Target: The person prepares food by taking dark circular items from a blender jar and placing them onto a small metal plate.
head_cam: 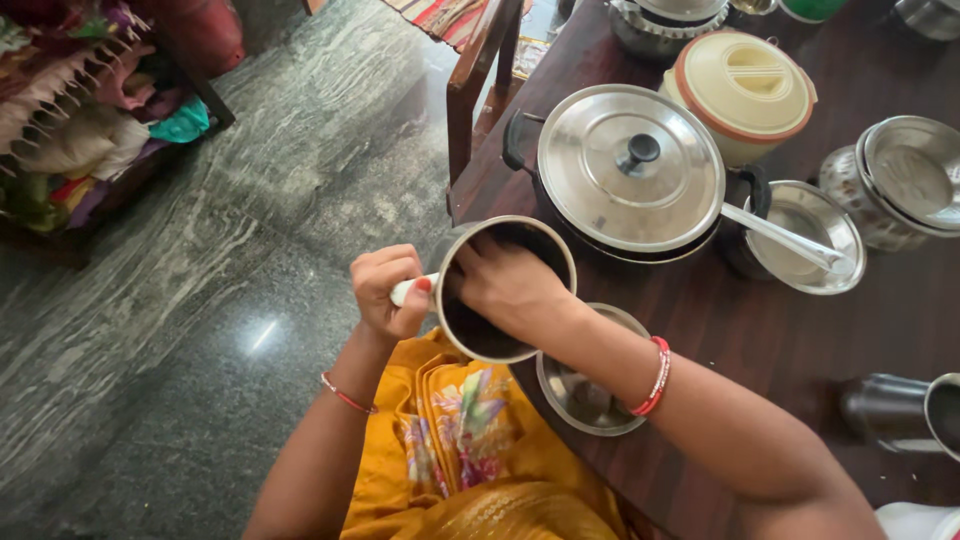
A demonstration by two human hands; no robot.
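- At the near edge of a dark wooden table (800,330), a steel saucepan (505,290) is held out over the table's corner, tilted so that its dark inside faces the camera.
- The left hand (388,292) is closed in a fist around the saucepan's pale handle (410,290).
- The right hand (510,285) reaches into the saucepan; its fingers are curled against the inner wall, but whether they grip anything cannot be told.
- Just below the saucepan, a small steel bowl (585,390) stands on the table, partly hidden by the right forearm.
- Beyond the saucepan sits a large black pot with a steel lid (630,165).
- Further back stands a cream container (745,90) with an orange-rimmed lid.
- To the left lies a grey stone floor (200,300).
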